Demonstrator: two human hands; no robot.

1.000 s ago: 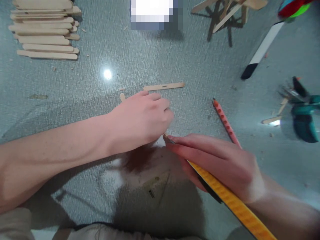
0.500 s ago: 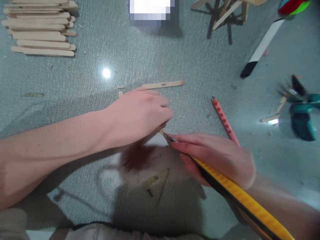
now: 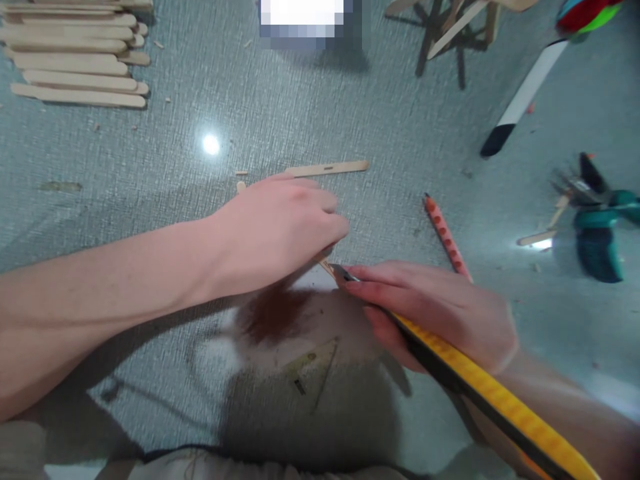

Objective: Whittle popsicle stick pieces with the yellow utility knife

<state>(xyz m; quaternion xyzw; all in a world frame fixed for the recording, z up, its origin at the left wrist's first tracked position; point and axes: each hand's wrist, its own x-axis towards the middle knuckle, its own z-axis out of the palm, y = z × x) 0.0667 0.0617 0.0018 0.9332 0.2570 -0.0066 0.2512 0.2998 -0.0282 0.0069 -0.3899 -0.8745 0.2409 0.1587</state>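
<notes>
My left hand [image 3: 290, 217] is closed, knuckles up, over a thin wooden craft stick [image 3: 326, 264] and presses it on the table; most of that stick is hidden beneath the palm. My right hand [image 3: 440, 303] grips a yellow and black utility knife [image 3: 480, 383], its blade [image 3: 345, 272] meeting the stick's exposed end. Just beyond my left fingers lies a second craft stick [image 3: 345, 168] with a small dark slot in it, its left end covered by the hand. A pink pencil [image 3: 446, 237] rests beyond my right hand.
Stacked craft sticks [image 3: 80, 63] lie at the far left. Green-handled pliers [image 3: 597, 227] and a stick scrap [image 3: 536, 239] are at right, below a white-and-black pen [image 3: 525, 93]. A stick structure [image 3: 460, 27] stands at the back. A clear set square [image 3: 313, 360] lies near me.
The knife and my right hand have shifted slightly right, the blade sliding back a little along the stick. My left hand keeps its hold almost unmoved.
</notes>
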